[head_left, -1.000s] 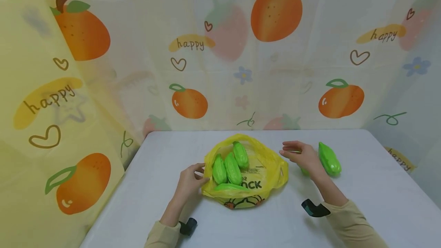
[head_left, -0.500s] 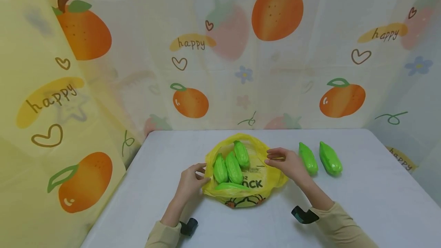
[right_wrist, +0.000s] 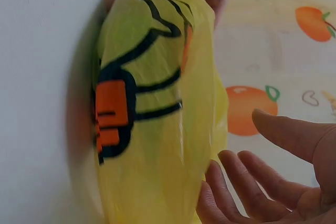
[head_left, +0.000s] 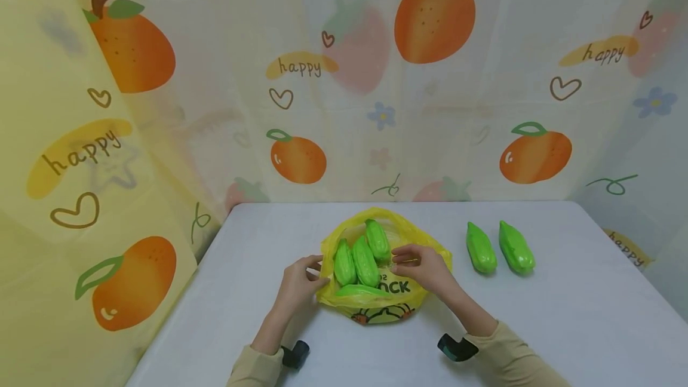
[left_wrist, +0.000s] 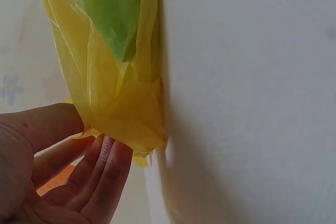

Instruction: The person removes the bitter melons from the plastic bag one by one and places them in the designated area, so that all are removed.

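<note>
A yellow plastic bag (head_left: 400,312) with black print lies open-mouthed on the table. Inside it are several glossy green, elongated vegetable-shaped pieces (head_left: 365,261). My left hand (head_left: 297,279) pinches the bag's left edge between thumb and fingers; the left wrist view shows the gathered yellow film (left_wrist: 126,114) at the fingertips. My right hand (head_left: 424,269) hovers over the right part of the bag's mouth, holding nothing. In the right wrist view, the thumb and fingers (right_wrist: 252,182) are apart beside the bag's yellow side (right_wrist: 163,171).
To the right of the bag lie two more green pieces, one nearer (head_left: 481,249) and one farther right (head_left: 517,248). A white cloth covers the table (head_left: 570,315). Behind it hangs a fruit-printed curtain (head_left: 457,100). Each wrist wears a dark camera (head_left: 457,348).
My right hand has moved left, away from the two green pieces and over the bag's mouth. The left hand has stayed at the bag's edge.
</note>
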Available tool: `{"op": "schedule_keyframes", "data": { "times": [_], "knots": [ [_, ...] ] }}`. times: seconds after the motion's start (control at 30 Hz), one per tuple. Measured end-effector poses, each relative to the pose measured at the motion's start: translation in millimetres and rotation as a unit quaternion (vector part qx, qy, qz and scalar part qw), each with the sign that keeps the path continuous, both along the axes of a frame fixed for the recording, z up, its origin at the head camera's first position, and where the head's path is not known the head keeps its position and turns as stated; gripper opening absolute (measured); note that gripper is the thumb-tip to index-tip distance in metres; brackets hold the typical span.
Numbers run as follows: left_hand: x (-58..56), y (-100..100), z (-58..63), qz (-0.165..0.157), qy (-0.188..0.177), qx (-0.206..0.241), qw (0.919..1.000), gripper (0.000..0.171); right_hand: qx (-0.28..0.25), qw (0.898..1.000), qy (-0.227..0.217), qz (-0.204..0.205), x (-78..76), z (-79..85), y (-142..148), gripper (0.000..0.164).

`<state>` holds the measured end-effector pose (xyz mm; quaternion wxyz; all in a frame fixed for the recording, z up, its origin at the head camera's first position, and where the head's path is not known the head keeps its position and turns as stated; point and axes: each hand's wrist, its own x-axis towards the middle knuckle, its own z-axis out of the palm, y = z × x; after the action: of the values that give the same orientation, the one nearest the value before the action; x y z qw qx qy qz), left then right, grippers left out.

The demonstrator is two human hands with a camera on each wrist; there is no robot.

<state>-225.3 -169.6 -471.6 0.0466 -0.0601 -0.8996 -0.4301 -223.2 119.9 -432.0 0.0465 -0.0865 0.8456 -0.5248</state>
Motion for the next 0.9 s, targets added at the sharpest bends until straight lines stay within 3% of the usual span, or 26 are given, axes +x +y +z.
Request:
{"op": "schedule_keyframes", "data": {
  "times": [0.33,0.9],
  "knots": [
    [0.2,1.0,2.2,0.001,0.002,0.003,1.0,0.048,0.003,0.999,0.012,0.044,7.0,-11.4,-15.4,0.036],
    [0.0,0.8,-1.3,0.002,0.01,0.006,0.9999,0.047,0.014,0.996,0.008,0.083,15.3,-22.4,-24.4,0.036]
  ]
}}
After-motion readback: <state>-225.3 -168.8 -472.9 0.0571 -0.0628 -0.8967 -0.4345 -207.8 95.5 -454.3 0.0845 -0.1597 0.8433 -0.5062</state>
